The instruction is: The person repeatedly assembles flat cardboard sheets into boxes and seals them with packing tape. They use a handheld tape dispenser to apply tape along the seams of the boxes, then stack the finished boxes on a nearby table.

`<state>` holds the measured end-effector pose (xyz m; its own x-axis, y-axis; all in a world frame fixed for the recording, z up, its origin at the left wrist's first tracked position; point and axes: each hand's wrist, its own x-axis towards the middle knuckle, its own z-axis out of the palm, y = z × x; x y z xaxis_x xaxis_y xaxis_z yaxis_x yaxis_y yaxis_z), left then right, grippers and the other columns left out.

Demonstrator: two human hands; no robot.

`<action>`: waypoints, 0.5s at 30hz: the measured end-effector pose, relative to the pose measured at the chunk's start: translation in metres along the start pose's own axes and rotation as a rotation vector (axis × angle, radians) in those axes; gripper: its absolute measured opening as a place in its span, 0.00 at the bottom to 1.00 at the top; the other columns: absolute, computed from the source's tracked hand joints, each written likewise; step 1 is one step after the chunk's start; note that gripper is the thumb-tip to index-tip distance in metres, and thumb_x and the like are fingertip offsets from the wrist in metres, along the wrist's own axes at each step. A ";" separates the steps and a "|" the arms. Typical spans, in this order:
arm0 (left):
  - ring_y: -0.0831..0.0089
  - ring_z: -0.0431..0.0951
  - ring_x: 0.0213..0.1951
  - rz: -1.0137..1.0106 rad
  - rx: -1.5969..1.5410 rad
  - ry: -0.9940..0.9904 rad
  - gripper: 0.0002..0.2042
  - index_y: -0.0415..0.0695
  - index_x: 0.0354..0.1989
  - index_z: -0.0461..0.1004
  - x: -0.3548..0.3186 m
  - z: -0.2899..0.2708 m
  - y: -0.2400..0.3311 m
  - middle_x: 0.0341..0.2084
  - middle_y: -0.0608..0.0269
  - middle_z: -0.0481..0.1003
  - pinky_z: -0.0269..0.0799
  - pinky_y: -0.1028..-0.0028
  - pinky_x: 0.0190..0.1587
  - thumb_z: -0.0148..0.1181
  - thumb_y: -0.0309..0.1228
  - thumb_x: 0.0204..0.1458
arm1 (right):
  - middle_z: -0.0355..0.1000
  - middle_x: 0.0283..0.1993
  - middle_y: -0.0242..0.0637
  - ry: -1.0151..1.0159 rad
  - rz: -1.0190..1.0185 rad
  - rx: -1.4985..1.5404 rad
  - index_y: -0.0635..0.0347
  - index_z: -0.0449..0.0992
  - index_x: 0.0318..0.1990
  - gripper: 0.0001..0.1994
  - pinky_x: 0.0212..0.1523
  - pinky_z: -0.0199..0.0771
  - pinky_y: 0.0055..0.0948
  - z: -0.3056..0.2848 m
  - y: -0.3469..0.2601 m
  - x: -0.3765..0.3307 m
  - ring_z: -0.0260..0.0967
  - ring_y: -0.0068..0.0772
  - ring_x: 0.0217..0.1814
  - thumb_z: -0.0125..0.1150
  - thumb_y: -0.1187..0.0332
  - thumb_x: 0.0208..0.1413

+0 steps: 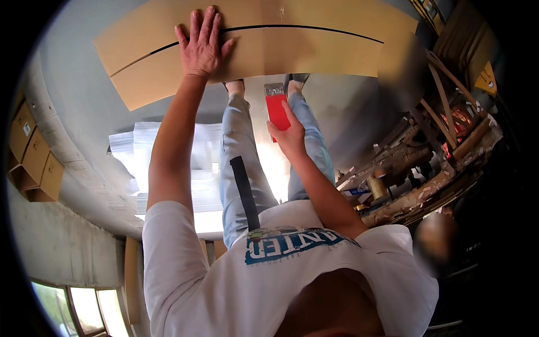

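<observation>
A wide brown cardboard sheet or flattened carton (pixel 325 53) lies across the far side, past my feet. A dark slit runs along it from left to right. My left hand (pixel 203 55) rests palm down on its left part, fingers apart and crossing the slit. My right hand (pixel 291 136) is closed round a flat red hand tool (pixel 276 108) with a shiny grey end, held above the floor between my legs. The grey end points toward the carton's near edge and appears apart from it. What kind of tool this is, I cannot tell.
A stack of white sheets (pixel 140 149) lies on the floor left of my legs. Brown cartons (pixel 35 151) stand at the far left. Wooden pieces and mixed clutter (pixel 401 165) fill the right side. A dark strap (pixel 244 188) hangs by my left thigh.
</observation>
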<state>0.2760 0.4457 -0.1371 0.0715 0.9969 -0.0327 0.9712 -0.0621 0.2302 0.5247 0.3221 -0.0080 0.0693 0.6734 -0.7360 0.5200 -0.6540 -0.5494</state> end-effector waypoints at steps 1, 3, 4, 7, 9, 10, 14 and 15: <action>0.59 0.49 0.70 0.009 0.013 0.010 0.33 0.50 0.66 0.59 0.005 -0.005 0.002 0.70 0.70 0.52 0.40 0.40 0.64 0.47 0.55 0.56 | 0.75 0.44 0.38 0.019 -0.045 -0.014 0.64 0.61 0.64 0.34 0.41 0.75 0.25 0.004 -0.001 0.009 0.73 0.21 0.40 0.68 0.70 0.48; 0.58 0.54 0.68 0.051 -0.074 0.173 0.31 0.50 0.64 0.62 0.013 -0.014 0.009 0.68 0.70 0.57 0.41 0.41 0.64 0.50 0.53 0.56 | 0.76 0.43 0.40 -0.033 0.072 0.017 0.64 0.62 0.64 0.35 0.42 0.75 0.27 0.005 -0.018 0.032 0.74 0.26 0.40 0.69 0.67 0.48; 0.58 0.55 0.68 0.062 -0.086 0.185 0.30 0.50 0.64 0.63 0.018 -0.018 0.011 0.67 0.69 0.58 0.41 0.42 0.64 0.50 0.52 0.56 | 0.76 0.42 0.42 -0.059 0.125 0.035 0.65 0.62 0.64 0.35 0.43 0.75 0.27 0.002 -0.033 0.042 0.75 0.28 0.40 0.69 0.66 0.48; 0.55 0.62 0.64 0.154 -0.092 0.141 0.21 0.50 0.59 0.68 0.055 -0.037 0.035 0.60 0.66 0.68 0.47 0.46 0.64 0.54 0.40 0.58 | 0.77 0.41 0.48 -0.064 0.074 -0.183 0.65 0.60 0.64 0.36 0.43 0.75 0.34 -0.004 -0.058 0.044 0.77 0.42 0.39 0.69 0.62 0.48; 0.51 0.67 0.59 0.312 0.104 0.138 0.33 0.37 0.66 0.54 0.111 -0.051 0.052 0.61 0.46 0.63 0.60 0.52 0.61 0.46 0.50 0.61 | 0.76 0.42 0.51 -0.076 0.076 -0.329 0.64 0.58 0.65 0.38 0.44 0.75 0.38 0.000 -0.059 0.044 0.75 0.49 0.41 0.68 0.61 0.48; 0.53 0.69 0.58 0.262 0.082 0.060 0.31 0.39 0.65 0.57 0.125 -0.036 0.050 0.61 0.49 0.64 0.61 0.52 0.60 0.44 0.51 0.61 | 0.75 0.42 0.53 -0.079 0.055 -0.406 0.64 0.56 0.65 0.39 0.44 0.75 0.40 0.005 -0.060 0.045 0.75 0.52 0.42 0.68 0.60 0.48; 0.58 0.74 0.53 0.090 -0.095 -0.367 0.26 0.47 0.56 0.70 0.188 -0.006 0.053 0.54 0.54 0.71 0.64 0.53 0.58 0.41 0.54 0.60 | 0.76 0.40 0.54 -0.099 0.072 -0.633 0.62 0.57 0.63 0.36 0.48 0.73 0.48 0.009 -0.067 0.049 0.73 0.58 0.46 0.65 0.57 0.50; 0.59 0.76 0.51 0.052 -0.149 -0.531 0.25 0.49 0.53 0.74 0.195 -0.013 0.056 0.51 0.54 0.74 0.64 0.54 0.58 0.41 0.54 0.60 | 0.76 0.41 0.55 -0.098 0.108 -0.594 0.61 0.58 0.63 0.35 0.48 0.73 0.47 0.006 -0.065 0.050 0.73 0.58 0.46 0.64 0.56 0.50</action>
<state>0.3412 0.6368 -0.1183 0.2605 0.8290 -0.4948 0.9234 -0.0644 0.3783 0.4888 0.3965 -0.0118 0.0841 0.5603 -0.8240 0.9023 -0.3937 -0.1757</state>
